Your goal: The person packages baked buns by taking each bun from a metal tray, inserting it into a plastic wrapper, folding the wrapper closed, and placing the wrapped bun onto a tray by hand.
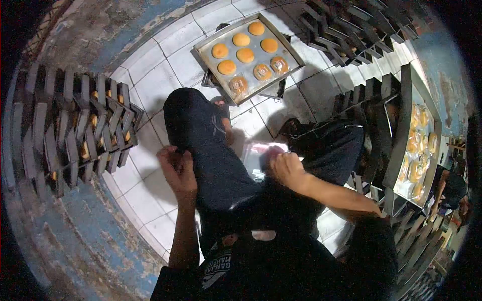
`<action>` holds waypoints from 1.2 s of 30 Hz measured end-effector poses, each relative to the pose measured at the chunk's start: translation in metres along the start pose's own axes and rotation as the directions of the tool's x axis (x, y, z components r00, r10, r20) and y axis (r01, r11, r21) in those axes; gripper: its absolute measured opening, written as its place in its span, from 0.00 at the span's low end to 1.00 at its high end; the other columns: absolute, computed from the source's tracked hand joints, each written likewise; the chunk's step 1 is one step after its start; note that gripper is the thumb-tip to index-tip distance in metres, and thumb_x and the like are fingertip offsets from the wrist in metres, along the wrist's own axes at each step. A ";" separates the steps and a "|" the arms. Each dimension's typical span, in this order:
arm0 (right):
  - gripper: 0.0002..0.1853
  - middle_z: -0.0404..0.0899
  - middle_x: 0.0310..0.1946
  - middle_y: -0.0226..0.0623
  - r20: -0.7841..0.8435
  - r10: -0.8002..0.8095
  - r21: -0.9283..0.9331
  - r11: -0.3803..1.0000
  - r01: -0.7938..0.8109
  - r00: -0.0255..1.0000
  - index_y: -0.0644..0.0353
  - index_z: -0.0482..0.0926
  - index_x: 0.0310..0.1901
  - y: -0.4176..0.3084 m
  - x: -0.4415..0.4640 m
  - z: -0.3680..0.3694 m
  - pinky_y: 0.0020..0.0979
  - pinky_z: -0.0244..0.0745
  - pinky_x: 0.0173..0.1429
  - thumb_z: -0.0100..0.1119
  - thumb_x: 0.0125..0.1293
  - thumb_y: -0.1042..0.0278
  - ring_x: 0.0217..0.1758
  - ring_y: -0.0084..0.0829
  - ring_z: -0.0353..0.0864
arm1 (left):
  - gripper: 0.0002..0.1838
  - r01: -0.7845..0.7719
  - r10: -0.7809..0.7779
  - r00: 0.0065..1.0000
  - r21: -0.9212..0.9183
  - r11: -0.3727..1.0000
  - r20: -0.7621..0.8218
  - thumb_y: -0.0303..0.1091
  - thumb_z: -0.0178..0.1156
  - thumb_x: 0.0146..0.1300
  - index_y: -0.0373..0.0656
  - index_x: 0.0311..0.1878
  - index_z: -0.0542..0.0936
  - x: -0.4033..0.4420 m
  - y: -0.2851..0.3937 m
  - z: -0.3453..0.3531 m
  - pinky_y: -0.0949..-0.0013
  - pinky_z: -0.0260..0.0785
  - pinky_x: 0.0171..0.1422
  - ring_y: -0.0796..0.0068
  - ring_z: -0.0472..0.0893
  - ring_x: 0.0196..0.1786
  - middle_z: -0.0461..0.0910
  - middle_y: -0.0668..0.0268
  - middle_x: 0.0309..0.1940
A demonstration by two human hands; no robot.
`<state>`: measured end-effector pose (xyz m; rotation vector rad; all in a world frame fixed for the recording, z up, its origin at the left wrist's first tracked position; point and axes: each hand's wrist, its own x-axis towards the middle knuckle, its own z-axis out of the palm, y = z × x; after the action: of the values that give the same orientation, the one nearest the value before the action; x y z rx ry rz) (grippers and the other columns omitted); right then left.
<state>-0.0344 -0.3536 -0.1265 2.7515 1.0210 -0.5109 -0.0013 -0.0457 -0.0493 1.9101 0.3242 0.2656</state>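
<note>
My left hand [178, 171] is beside my left knee, its fingers loosely bent with the thumb apart; nothing shows in it. Between my thighs, my right hand [290, 169] is closed at the edge of shiny clear plastic wrappers [257, 159] with some print. What its fingers hold is hidden and blurred. In front of my feet stands a metal tray [208, 47] with several round golden buns [245, 55]. Toward its near right side are 3 buns in clear printed wrappers [262, 72].
Stacked dark trays [75, 125] with buns stand at the left. On the right, another stack [374, 108] carries a tray [401, 125] of wrapped buns [416, 150]. More dark trays [351, 30] are at the back right. White tiles [150, 193] cover the floor.
</note>
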 end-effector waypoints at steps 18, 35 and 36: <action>0.15 0.84 0.62 0.51 -0.312 0.341 0.936 0.269 0.226 0.887 0.64 0.80 0.28 0.087 -0.020 -0.179 0.44 0.71 0.73 0.75 0.68 0.67 0.70 0.43 0.79 | 0.19 0.839 -0.335 0.524 -0.407 0.360 0.783 0.34 0.58 0.81 0.38 0.69 0.75 -0.034 0.052 0.051 0.53 0.83 0.61 0.58 0.88 0.54 0.86 0.51 0.57; 0.30 0.87 0.54 0.47 0.013 0.463 0.994 0.092 -0.063 0.886 0.67 0.82 0.59 0.197 0.335 0.012 0.36 0.78 0.65 0.67 0.73 0.43 0.58 0.38 0.86 | 0.13 0.360 -0.364 0.926 0.054 0.931 0.101 0.35 0.79 0.59 0.38 0.40 0.89 0.065 0.003 0.008 0.65 0.81 0.42 0.73 0.86 0.34 0.90 0.63 0.35; 0.31 0.87 0.56 0.48 0.077 0.478 0.973 0.155 -0.171 0.875 0.67 0.83 0.58 0.208 0.372 0.047 0.36 0.77 0.67 0.68 0.73 0.43 0.61 0.39 0.85 | 0.15 0.444 -0.452 0.890 0.115 0.888 0.054 0.38 0.82 0.56 0.37 0.37 0.90 0.070 0.019 0.011 0.66 0.80 0.42 0.74 0.85 0.33 0.90 0.64 0.33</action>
<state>0.3536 -0.2992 -0.3009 4.0851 -0.1851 -1.0002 0.0704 -0.0374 -0.0334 1.8759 0.7248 -0.1395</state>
